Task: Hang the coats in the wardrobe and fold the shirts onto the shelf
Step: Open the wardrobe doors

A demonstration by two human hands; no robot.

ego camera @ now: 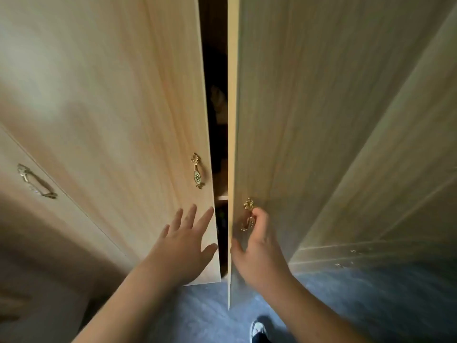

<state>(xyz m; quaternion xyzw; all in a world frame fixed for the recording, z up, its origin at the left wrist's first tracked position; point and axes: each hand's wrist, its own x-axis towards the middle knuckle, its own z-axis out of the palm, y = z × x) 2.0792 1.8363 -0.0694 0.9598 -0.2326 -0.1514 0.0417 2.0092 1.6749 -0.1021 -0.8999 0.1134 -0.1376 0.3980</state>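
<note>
Wardrobe (99,95) doors upright, ajar | left hand (184,241) spread flat | right hand (257,246) gripping handle (248,214)

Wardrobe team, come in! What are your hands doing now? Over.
Right hand grips right door's handle. Left hand open, flat on left door. Doors ajar, narrow gap. No coats or shirts in sight.

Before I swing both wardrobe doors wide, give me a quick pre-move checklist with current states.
1. Right hand grips the right door handle: ok.
2. Left hand has a hold on the left door: not ok, fingers straight, its handle untouched.
3. Doors ajar: ok, dark gap between them.
4. Free rail space inside: cannot tell.
5. Shoe out of the right door's path: cannot tell.
</note>
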